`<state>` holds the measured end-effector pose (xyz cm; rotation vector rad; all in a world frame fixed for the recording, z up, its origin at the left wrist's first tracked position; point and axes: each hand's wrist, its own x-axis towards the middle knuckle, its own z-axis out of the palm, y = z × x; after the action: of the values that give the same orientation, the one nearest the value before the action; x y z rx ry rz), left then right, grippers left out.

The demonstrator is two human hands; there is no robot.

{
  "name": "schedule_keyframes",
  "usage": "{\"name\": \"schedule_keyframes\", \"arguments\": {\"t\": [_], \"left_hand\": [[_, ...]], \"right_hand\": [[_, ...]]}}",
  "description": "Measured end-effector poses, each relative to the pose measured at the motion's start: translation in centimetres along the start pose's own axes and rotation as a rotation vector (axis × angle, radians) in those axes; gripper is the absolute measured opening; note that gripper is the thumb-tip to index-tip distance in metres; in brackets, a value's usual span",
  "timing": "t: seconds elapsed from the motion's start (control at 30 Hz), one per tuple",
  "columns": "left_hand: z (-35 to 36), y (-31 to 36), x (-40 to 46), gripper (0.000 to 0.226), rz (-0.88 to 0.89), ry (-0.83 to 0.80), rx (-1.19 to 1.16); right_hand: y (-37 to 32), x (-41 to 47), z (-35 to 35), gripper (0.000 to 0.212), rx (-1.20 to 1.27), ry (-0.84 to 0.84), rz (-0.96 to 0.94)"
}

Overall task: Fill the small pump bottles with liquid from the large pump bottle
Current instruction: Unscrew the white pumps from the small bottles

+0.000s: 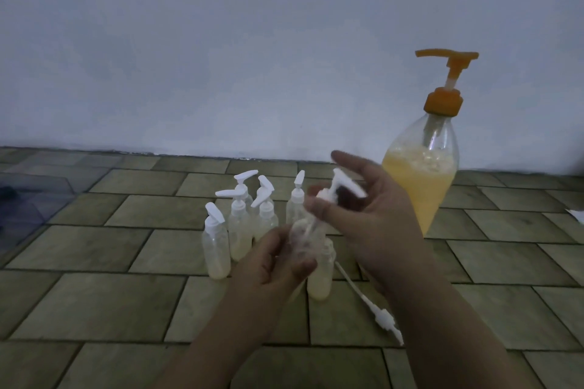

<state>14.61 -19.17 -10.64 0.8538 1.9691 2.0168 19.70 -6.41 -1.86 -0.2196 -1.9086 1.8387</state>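
Clamped around a clear small bottle (300,240) at frame centre: left hand (278,262), fingers curled about the lower body, bottle tilted with its neck toward the upper right. Pinched on the white pump head (343,188) at that neck: right hand (376,215), thumb and fingertips closed on the collar, index finger stretched up and left, dip tube still running down inside the bottle. Blurred here, so whether the pump is seated or partly lifted cannot be told.

Just behind and left of the hands: cluster of small pump bottles (240,224), upright, white pumps on, standing close together on the tiled floor (94,300), several holding pale yellowish liquid. Directly below the held bottle, partly hidden by the hands: one open small bottle (320,275), upright, no pump, pale liquid in its lower part. Lower right of that, flat on the tiles: loose white pump (379,313) with its long tube pointing up-left toward the open bottle.

Right of the right hand, close behind it: large pump bottle (417,180), upright, orange pump and collar, spout pointing left, foamy yellow liquid to about the shoulder. Behind everything: pale wall (221,57).
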Motion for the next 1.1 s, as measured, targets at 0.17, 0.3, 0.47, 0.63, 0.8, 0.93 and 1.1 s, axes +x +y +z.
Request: {"name": "schedule_keyframes", "arguments": {"t": [0.17, 0.3, 0.47, 0.63, 0.8, 0.93, 1.1], "left_hand": [[-0.8, -2.6, 0.5, 0.027, -0.115, 0.122, 0.193], [-0.4, -4.2, 0.8, 0.025, -0.130, 0.191, 0.283], [0.2, -5.7, 1.6, 0.024, -0.162, 0.194, 0.278], [0.6, -6.3, 2.0, 0.041, -0.164, 0.218, 0.282], [0.4, -7.4, -1.0, 0.046, -0.181, 0.343, 0.269], [-1.1, -7.5, -3.3, 0.058, -0.121, 0.583, 0.265], [-4.6, -7.2, -0.6, 0.086, -0.256, 0.621, 0.268]], "right_hand": [[-3.0, -1.2, -3.4, 0.043, -0.041, 0.226, -0.278], [-0.9, -3.6, -6.4, 0.032, -0.174, 0.461, -0.298], [7.6, -5.8, -8.1, 0.028, -0.244, 0.729, -0.343], [13.8, -6.6, -8.6, 0.022, -0.489, 0.648, -0.317], [16.9, -6.5, -9.5, 0.038, -0.895, 0.494, -0.287], [17.6, -6.5, -9.5, 0.034, -0.944, 0.450, -0.224], [16.0, -6.4, -8.8, 0.018, -0.823, 0.437, -0.280]]}}
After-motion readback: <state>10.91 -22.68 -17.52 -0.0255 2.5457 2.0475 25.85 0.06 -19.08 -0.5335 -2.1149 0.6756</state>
